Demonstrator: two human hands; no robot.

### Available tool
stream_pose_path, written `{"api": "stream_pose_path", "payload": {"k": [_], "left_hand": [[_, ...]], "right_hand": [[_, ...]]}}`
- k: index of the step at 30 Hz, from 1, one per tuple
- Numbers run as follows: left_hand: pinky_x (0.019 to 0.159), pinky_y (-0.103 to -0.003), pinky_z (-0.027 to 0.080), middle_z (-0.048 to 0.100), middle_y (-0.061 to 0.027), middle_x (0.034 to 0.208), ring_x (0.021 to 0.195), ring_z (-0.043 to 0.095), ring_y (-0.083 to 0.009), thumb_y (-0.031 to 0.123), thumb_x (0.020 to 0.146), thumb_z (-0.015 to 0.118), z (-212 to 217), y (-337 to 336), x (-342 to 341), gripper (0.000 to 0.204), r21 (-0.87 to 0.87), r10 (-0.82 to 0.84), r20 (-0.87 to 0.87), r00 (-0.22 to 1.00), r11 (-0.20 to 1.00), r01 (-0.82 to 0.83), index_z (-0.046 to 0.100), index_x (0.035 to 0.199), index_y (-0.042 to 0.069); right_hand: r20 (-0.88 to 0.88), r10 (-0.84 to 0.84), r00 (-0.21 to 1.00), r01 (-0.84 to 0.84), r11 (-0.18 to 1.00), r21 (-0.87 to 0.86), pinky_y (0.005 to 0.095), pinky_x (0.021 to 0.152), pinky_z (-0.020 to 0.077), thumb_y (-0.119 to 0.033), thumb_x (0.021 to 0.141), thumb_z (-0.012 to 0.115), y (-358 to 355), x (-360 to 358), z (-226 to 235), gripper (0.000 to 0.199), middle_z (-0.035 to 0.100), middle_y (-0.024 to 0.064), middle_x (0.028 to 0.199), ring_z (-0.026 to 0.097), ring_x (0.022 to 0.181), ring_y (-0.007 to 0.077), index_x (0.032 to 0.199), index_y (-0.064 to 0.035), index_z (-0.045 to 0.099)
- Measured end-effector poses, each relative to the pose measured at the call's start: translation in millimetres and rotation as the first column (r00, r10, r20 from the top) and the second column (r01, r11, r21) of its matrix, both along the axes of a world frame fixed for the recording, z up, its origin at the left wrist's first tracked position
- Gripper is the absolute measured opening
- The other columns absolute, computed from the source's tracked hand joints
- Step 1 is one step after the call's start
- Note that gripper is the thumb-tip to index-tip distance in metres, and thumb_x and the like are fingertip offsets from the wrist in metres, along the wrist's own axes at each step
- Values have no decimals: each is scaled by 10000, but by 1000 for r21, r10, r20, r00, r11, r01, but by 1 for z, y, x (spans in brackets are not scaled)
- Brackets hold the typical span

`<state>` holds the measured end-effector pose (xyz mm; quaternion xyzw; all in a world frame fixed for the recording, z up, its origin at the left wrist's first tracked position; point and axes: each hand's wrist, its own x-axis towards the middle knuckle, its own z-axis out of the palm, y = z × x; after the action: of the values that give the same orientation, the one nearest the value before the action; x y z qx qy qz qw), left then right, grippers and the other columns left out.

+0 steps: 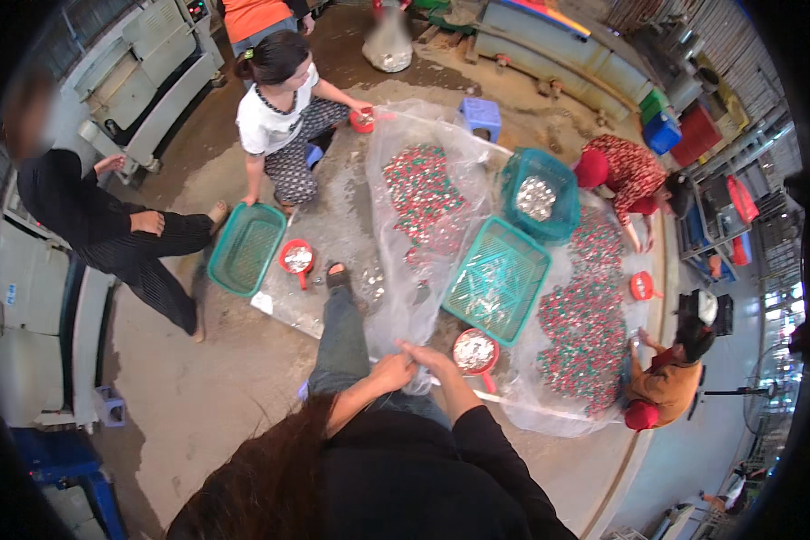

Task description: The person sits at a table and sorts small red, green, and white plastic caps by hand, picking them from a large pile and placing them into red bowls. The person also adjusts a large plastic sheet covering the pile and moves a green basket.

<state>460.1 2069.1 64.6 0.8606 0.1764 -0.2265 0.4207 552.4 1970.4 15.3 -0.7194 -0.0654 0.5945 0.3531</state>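
Note:
At the near edge of a whitish translucent mesh sheet, my two hands meet close together. My left hand is closed on the gathered edge of the sheet. My right hand lies over the same edge, its fingers pressed together and pointing left; the sheet's end hangs below them. Many small red, green and silvery pieces lie on the far part of the sheet. Just right of my right hand stands a red dipper full of silvery pieces, its handle toward me.
A green basket and a teal basket stand right of the sheet, beside another spread of pieces. Further left are a green basket and a red dipper. A crouching person holds a small red container. Others work right.

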Motion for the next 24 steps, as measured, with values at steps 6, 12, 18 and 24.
{"api": "stream_pose_path", "payload": {"k": [6,12,18,24], "left_hand": [[620,-353,491,652,-115,702,698,647,-222,436,813,552,-34,9,-7,516,-368,80,99,992,929,-38,539,965,-57],[707,-291,482,615,-86,946,820,601,-168,296,878,516,-68,65,-46,397,-845,707,212,674,479,-238,497,1175,32],[666,-278,468,575,-45,880,724,560,-169,281,849,504,-189,140,-104,303,-769,641,-602,-476,-627,128,539,1083,92],[444,-413,438,593,-45,658,551,581,-188,279,820,491,-258,143,-107,210,-194,753,-511,415,369,-909,597,814,98]], "right_hand": [[598,726,340,-792,564,-233,438,655,472,-268,779,440,5,43,-43,334,616,214,845,611,715,349,823,-7,645],[461,887,-10,-867,223,-446,411,756,457,-230,789,406,30,98,-37,336,598,241,902,590,836,353,894,3,624],[564,809,-162,-866,157,-474,443,686,462,-234,783,421,26,127,-76,302,610,215,789,595,715,352,725,-25,632],[467,843,266,-653,514,-556,379,842,437,-403,751,511,-17,121,-65,457,585,228,1006,566,964,331,908,7,637]]}}
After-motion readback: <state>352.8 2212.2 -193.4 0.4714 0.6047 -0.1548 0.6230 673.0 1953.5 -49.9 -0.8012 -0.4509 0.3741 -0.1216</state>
